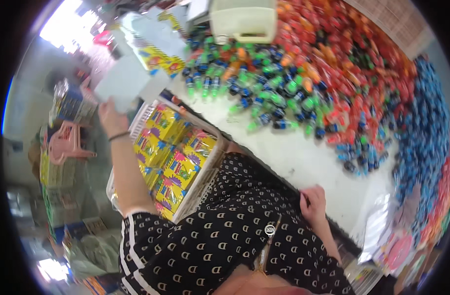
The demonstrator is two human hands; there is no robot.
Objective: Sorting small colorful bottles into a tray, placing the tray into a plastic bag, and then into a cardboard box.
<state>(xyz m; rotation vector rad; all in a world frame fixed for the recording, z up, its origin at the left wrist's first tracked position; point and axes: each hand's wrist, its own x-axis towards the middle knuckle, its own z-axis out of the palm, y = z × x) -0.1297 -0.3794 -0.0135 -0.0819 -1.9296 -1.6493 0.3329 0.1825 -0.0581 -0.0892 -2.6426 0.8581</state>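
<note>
Out to the left, my left hand [112, 119] is closed on the near edge of a pale grey flat sheet of card [122, 81], blurred by motion. Below that hand stands a white plastic basket [214, 160] with several yellow printed packs [178, 170] in clear wrap. My right hand [313, 202] rests by the near edge of the white table [308, 160], its fingers curled in. Whatever those fingers may hold is hidden. Ahead of it lie small bottles with green liquid [276, 98] and dark blue caps.
Heaps of red-orange bottles [343, 54] and blue bottles [424, 128] cover the table's far and right sides. A cream plastic bin [243, 19] stands at the back. More printed card sheets [153, 42] lie at the far left. A pink chair [67, 142] stands left of the basket.
</note>
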